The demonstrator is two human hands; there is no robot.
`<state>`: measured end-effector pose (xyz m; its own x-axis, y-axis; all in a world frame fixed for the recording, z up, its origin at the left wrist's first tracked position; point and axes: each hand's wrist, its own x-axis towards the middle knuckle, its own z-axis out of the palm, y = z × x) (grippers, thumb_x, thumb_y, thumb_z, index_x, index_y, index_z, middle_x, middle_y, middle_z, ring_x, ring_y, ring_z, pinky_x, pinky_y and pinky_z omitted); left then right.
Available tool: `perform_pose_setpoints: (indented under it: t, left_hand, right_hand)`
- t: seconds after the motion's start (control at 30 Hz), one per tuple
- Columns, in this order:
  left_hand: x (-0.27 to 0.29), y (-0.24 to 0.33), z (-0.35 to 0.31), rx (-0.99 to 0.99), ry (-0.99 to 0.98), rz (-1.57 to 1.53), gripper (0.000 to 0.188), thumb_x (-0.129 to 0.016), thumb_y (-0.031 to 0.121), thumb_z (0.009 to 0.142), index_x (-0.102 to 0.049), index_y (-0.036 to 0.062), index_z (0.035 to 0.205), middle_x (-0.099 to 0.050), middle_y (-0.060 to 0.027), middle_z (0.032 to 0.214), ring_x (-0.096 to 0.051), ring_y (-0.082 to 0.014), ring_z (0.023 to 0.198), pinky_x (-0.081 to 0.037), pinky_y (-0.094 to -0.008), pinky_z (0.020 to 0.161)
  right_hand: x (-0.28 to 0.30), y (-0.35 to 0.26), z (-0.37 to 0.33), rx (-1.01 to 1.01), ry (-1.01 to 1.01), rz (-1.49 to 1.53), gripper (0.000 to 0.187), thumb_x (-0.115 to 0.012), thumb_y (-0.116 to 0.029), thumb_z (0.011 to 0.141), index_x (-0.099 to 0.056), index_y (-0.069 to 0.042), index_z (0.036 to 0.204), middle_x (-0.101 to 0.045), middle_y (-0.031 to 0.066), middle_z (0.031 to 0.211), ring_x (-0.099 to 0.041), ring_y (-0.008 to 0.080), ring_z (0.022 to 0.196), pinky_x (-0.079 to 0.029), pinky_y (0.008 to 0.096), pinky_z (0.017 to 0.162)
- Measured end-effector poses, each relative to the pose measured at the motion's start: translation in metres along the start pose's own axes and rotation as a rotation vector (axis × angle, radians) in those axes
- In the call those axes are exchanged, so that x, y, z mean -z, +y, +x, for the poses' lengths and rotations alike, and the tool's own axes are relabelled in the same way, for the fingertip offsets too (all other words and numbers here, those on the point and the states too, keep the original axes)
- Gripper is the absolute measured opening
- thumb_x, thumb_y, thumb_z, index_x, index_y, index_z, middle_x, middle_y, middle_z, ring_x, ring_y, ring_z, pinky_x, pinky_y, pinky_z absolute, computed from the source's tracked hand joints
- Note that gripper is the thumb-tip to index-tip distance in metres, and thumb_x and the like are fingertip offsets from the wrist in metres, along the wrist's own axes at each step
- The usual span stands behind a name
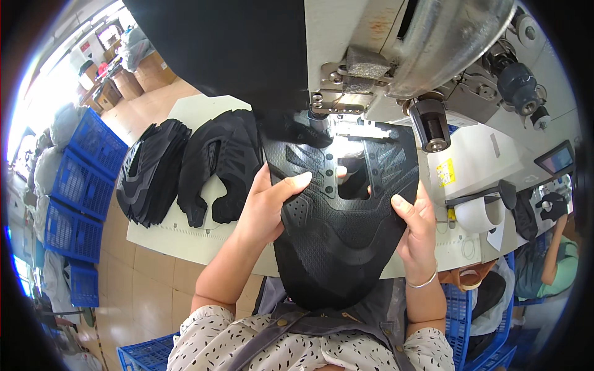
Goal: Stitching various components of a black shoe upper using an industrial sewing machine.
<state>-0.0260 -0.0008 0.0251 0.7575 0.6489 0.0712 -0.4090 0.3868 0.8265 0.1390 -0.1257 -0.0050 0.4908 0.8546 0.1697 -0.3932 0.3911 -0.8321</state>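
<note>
A black shoe upper with a textured surface and a central opening lies between my hands, its rounded toe end toward me. Its far end is beneath the head of a sewing machine, beside the lit needle area. My left hand is closed on the left edge, thumb on top. On the opposite edge, my right hand pinches the upper with its thumb on the surface; most of its other fingers are underneath. Left of my left hand are a stack of black shoe uppers and another pile of uppers.
The pale table extends beneath the machine. Stacked blue crates stand to the left, and a blue crate sits close at my right. A white curved form rests on the right. Beyond it, a co-worker handles a black piece.
</note>
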Motion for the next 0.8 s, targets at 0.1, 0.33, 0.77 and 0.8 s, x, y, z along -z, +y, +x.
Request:
perform_pose_setpoints:
  t: [0.1,0.33,0.77,0.8]
  left_hand:
    - [-0.002,-0.002,-0.004,-0.008,-0.003,0.016,0.032,-0.041,-0.001,0.083,-0.045,-0.0106,0.113,-0.059,-0.0227,0.104,-0.061,-0.0266,0.094,-0.050,-0.0355,0.082]
    - [-0.003,-0.007,-0.002,-0.038,0.005,0.022,0.037,-0.041,0.001,0.081,-0.042,-0.0125,0.115,-0.057,-0.0272,0.105,-0.060,-0.0310,0.094,-0.053,-0.0370,0.079]
    - [-0.004,-0.027,-0.023,-0.052,0.160,0.197,0.020,-0.048,0.009,0.088,-0.055,-0.0048,0.101,-0.061,-0.0092,0.091,-0.058,-0.0140,0.079,-0.049,-0.0261,0.069]
    - [-0.003,-0.032,-0.029,-0.032,0.180,0.302,0.017,-0.050,0.012,0.090,-0.060,-0.0018,0.092,-0.060,-0.0015,0.082,-0.055,-0.0073,0.074,-0.046,-0.0220,0.065]
  right_hand:
    - [-0.002,0.000,-0.004,0.014,0.001,0.006,0.042,-0.051,-0.002,0.081,-0.039,0.005,0.120,-0.058,0.0178,0.106,-0.060,0.0210,0.093,-0.050,0.0317,0.084]
    - [0.002,-0.003,-0.007,0.003,-0.023,0.033,0.045,-0.051,0.002,0.082,-0.039,0.004,0.125,-0.054,0.0118,0.114,-0.054,0.0167,0.102,-0.042,0.0296,0.091]
    - [0.006,-0.003,-0.018,0.046,0.022,-0.256,0.040,-0.058,-0.006,0.080,-0.046,0.004,0.117,-0.059,0.0108,0.104,-0.058,0.0153,0.092,-0.046,0.0259,0.083]
    - [0.005,-0.003,-0.020,0.046,0.020,-0.254,0.040,-0.058,-0.006,0.080,-0.046,0.004,0.117,-0.059,0.0108,0.104,-0.058,0.0153,0.092,-0.046,0.0259,0.083]
